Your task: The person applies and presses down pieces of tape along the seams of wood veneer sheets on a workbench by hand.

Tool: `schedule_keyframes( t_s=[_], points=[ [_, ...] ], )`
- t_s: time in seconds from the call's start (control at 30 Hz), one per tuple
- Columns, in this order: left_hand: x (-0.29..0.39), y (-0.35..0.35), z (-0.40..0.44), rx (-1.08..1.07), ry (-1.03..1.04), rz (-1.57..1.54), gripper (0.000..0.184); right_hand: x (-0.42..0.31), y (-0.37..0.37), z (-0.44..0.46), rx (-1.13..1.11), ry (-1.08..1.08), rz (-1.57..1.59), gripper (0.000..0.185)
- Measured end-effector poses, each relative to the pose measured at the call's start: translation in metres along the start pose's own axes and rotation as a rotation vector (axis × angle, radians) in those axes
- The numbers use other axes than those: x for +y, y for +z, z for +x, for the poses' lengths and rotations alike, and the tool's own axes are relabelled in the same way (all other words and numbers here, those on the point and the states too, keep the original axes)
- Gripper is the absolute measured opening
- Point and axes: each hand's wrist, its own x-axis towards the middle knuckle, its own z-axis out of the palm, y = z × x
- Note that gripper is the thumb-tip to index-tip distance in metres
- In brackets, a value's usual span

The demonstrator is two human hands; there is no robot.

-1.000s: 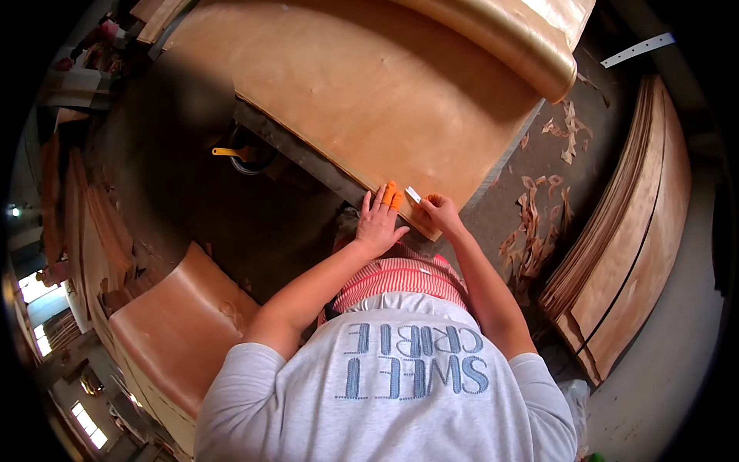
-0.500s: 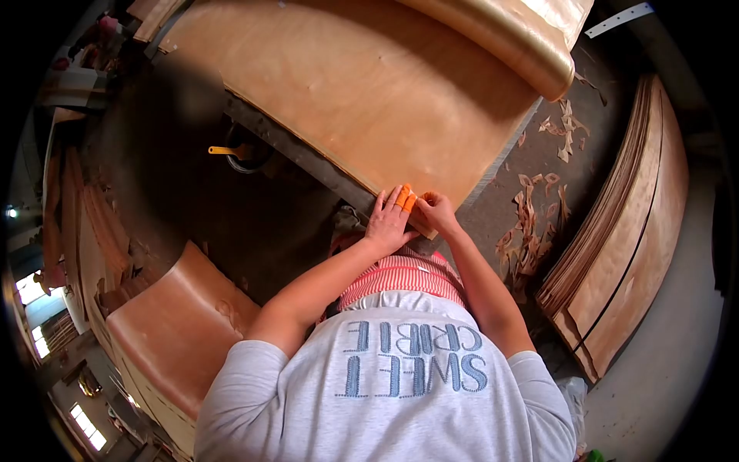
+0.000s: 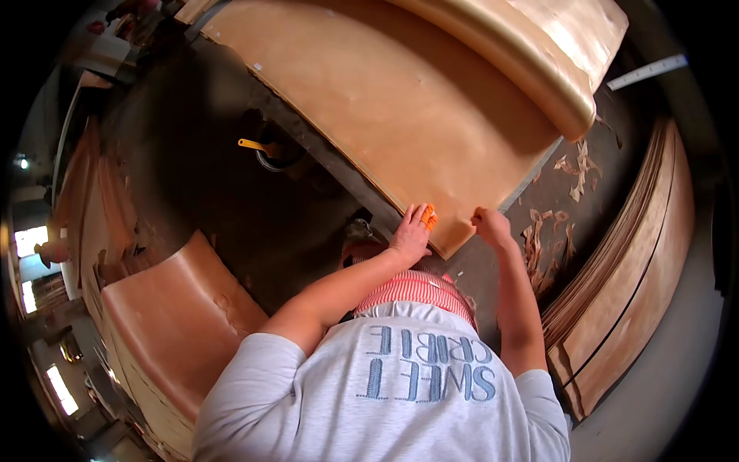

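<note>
A wide tan veneer sheet (image 3: pixel 385 108) lies on a stack, its near corner pointing toward my body. My left hand (image 3: pixel 412 233) rests on the sheet's left edge near that corner, fingers extended, with orange coverings on some fingertips. At the right edge of the same corner is my right hand (image 3: pixel 491 226), its fingers closed in a pinch. Whatever they hold, if anything, is too small to make out. A small white piece (image 3: pixel 460 273) shows below the corner, near the striped red cloth at my waist.
A rolled sheet (image 3: pixel 523 61) lies across the far side. Stacked veneers (image 3: pixel 623 269) stand at the right, beside scraps (image 3: pixel 548 246) on the floor. A curved brown sheet (image 3: pixel 181 316) is at the lower left. A yellow-handled tool (image 3: pixel 254 145) sits in a dark container at the left.
My right hand has moved right, away from my left hand, along the sheet's corner. The white strip earlier at my right fingers no longer shows there. The view has shifted slightly.
</note>
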Motion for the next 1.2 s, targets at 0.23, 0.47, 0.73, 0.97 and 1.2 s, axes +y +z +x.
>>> schedule_keyframes(
  t_s=[0.23, 0.47, 0.73, 0.97, 1.2],
  points=[
    [-0.048, 0.012, 0.010, 0.305, 0.108, -0.633, 0.052, -0.020, -0.022, 0.001, -0.182, 0.012, 0.843, 0.018],
    [-0.205, 0.003, 0.030, 0.468, -0.553, -0.390, 0.091, -0.117, -0.007, 0.065, -0.177, -0.066, 0.950, 0.019],
    [-0.228, 0.013, 0.026, 0.431, -0.428, -0.425, 0.072, -0.218, 0.008, 0.156, -0.120, 0.053, 1.143, 0.018],
    [-0.240, 0.026, 0.032, 0.565, -0.135, -0.480, 0.048, -0.211, 0.032, 0.165, -0.057, 0.205, 1.007, 0.018],
    [-0.235, 0.013, 0.030, 0.452, -0.071, -0.325, 0.042, -0.210, 0.020, 0.140, -0.068, 0.267, 0.911, 0.023]
  ],
)
